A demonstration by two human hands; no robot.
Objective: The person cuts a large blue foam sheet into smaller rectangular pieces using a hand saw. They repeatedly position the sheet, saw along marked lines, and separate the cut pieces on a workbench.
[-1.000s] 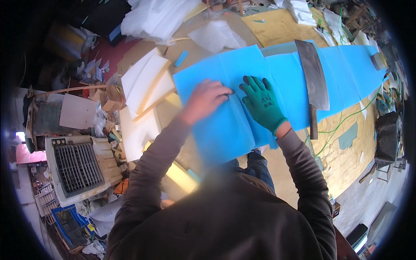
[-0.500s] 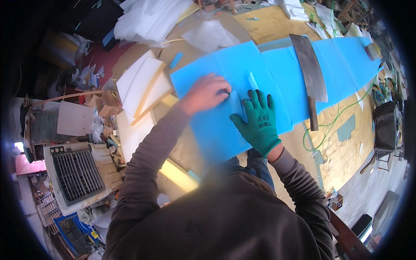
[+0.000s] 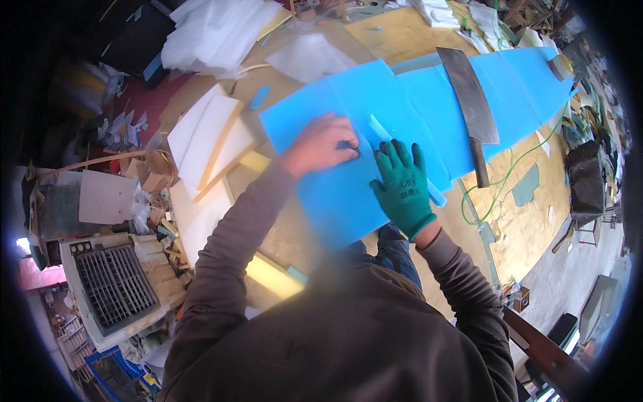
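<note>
A blue foam sheet (image 3: 301, 114) lies in front of me, over more blue sheets (image 3: 495, 74) that stretch to the far right. My bare left hand (image 3: 326, 142) rests on it with the fingers curled in. Something small and dark shows at its fingertips, too hidden to name. My right hand (image 3: 404, 184), in a green glove with dark fingertips, lies flat with fingers stretched out. It presses on a narrow blue foam strip (image 3: 380, 127), whose far and near ends stick out past the glove. A large cleaver (image 3: 467, 97) lies on the sheets to the right.
White foam blocks (image 3: 204, 137) with yellowish edges lie to the left, near a small blue scrap (image 3: 258, 98). White foam sheets (image 3: 221, 37) are piled at the back left. A green cord (image 3: 499, 201) loops on the right. An old grilled appliance (image 3: 115, 285) stands at lower left.
My right hand has shifted slightly onto the narrow strip, and the strip's near end now shows beside the glove. My left hand stays at nearly the same spot. The whole view has moved a little.
</note>
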